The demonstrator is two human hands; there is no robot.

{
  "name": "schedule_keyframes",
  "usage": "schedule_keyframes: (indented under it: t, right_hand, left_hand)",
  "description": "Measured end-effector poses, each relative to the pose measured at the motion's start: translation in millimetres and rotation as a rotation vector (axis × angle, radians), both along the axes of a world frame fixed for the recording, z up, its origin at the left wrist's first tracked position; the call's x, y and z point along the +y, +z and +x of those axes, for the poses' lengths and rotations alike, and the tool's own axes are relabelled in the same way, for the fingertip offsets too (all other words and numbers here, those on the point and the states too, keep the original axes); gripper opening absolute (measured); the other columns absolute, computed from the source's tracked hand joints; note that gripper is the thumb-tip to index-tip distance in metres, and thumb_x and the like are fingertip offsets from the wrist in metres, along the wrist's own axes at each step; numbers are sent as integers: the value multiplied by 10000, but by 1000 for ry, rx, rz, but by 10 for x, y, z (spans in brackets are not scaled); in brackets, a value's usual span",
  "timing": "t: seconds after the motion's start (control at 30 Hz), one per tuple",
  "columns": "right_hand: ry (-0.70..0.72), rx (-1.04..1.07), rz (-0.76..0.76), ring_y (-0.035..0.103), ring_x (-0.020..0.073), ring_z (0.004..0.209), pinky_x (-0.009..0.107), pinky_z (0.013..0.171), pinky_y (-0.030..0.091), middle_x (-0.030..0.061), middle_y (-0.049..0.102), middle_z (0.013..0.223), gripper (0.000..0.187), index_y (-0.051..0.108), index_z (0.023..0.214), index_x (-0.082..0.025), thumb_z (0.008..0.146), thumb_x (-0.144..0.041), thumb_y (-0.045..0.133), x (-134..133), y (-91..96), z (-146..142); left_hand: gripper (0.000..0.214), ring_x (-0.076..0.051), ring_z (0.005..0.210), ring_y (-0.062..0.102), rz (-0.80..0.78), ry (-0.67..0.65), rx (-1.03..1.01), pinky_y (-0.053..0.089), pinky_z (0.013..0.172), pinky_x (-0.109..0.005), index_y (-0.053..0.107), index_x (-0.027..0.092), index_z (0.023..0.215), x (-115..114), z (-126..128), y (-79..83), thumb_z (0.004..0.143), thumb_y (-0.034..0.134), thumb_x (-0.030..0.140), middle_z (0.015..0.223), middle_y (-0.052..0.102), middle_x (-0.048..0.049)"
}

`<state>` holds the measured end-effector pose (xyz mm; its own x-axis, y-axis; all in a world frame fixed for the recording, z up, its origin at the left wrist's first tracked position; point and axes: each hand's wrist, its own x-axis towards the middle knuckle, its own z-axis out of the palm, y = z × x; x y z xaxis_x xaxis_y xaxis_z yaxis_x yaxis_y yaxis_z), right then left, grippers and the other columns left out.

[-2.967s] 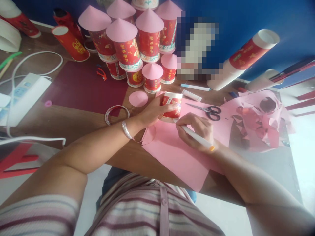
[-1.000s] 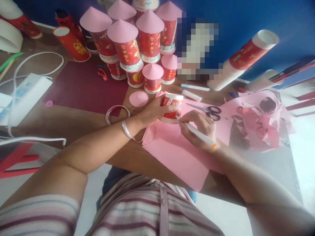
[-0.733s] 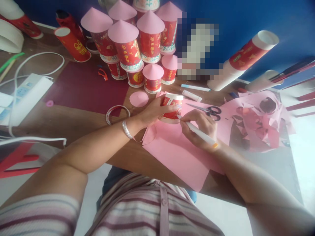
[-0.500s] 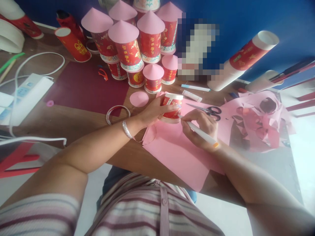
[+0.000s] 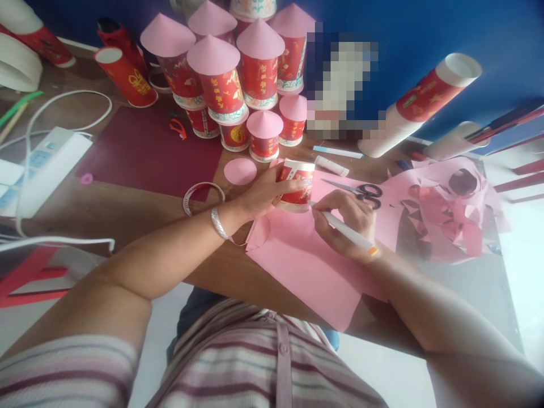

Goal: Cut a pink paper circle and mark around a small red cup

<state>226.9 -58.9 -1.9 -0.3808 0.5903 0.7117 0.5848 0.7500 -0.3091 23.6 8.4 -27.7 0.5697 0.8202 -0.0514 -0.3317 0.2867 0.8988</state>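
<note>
My left hand [image 5: 268, 190] is closed around a short red paper cup [image 5: 300, 195] with a white rim and a white lower band. Between the fingers of my right hand [image 5: 346, 218] is a white marker pen [image 5: 348, 231] with an orange end. Its tip meets the cup's lower right edge, though I cannot tell whether it touches. Under both hands lies a pink paper sheet [image 5: 314, 266]. Black-handled scissors [image 5: 369, 192] rest on the sheet just beyond my right hand. A small pink paper cone [image 5: 240, 171] sits to the left of the cup.
Red cups with pink cone tops [image 5: 223, 93] stand stacked at the back. Cut pink scraps [image 5: 454, 204] lie at right, near a leaning tall tube [image 5: 429, 96]. A tape roll [image 5: 204, 198], a dark red sheet [image 5: 157, 153] and a white power strip [image 5: 46, 164] occupy the left.
The cup has shifted very slightly left and up in my left hand. The pen stays by its lower edge, and the other things have not moved.
</note>
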Motion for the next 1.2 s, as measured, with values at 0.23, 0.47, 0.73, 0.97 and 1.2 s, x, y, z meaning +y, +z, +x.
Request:
schedule_keyframes:
  t: [0.23, 0.47, 0.73, 0.97, 1.2]
  right_hand:
    - [2, 4, -5, 681, 137, 607, 265, 552, 515, -30, 733, 769, 157, 606, 958, -258, 963, -104, 637, -14, 1, -9]
    - [11, -8, -8, 678, 139, 594, 271, 541, 514, -29, 742, 776, 150, 610, 970, -260, 971, -114, 640, -25, 9, -13]
    - [13, 7, -13, 666, 138, 599, 265, 549, 498, -36, 733, 775, 171, 620, 970, -263, 959, -93, 640, -27, 0, -27]
    - [18, 1, 0, 673, 141, 615, 269, 556, 511, -33, 734, 782, 166, 617, 974, -262, 963, -99, 642, -7, -3, -5]
    - [-15, -29, -5, 665, 149, 599, 285, 556, 512, -34, 731, 765, 137, 622, 949, -264, 974, -130, 630, -2, -22, 13]
  left_hand:
    - [494, -175, 811, 738, -43, 1, -4, 636, 758, -314, 695, 154, 1007, -20, 21, 62, 755, 977, 471, 889, 754, -44]
    - [466, -158, 793, 721, -23, -5, -13, 619, 733, -286, 708, 143, 955, -14, 17, 60, 765, 980, 471, 870, 744, -42]
    - [456, -155, 801, 708, 1, 2, -2, 606, 755, -287, 704, 146, 930, -10, 14, 67, 777, 972, 481, 870, 739, -45]
    - [471, -165, 812, 705, 1, 4, -3, 596, 749, -297, 689, 156, 924, -14, 21, 75, 762, 967, 500, 869, 731, -43]
    - [438, -165, 819, 704, -16, 28, -7, 598, 759, -300, 679, 162, 929, -18, 14, 61, 770, 959, 459, 869, 712, -26]
